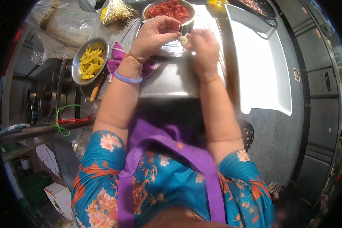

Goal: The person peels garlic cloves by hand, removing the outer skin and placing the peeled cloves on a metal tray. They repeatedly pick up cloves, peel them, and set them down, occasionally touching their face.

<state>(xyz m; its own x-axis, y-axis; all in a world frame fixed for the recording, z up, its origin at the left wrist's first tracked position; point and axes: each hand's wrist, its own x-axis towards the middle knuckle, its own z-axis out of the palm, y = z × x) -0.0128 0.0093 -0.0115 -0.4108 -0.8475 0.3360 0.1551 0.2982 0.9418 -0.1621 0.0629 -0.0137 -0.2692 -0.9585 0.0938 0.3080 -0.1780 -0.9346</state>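
Note:
My left hand [156,37] reaches in from the left, thumb and forefinger closing at the near end of a few small pale pieces [184,40] that look like mushrooms or garlic cloves. These sit in the fingers of my right hand [203,42]. Both hands are over a shiny metal surface with a tray-like thing [172,47] partly hidden under them. Just beyond is a metal bowl of red raw meat [168,10]. To the left, a metal bowl [74,71] holds yellow-green pickled peppers, beside a purple cloth [117,54].
A wooden handle [94,93] lies near the counter's left edge. Farther left is a crumpled clear plastic bag [68,31]. A bundle of thin pale stalks [117,12] is at the back. A long white plastic bin [259,65] stands at the right, a black pan [269,10] behind it.

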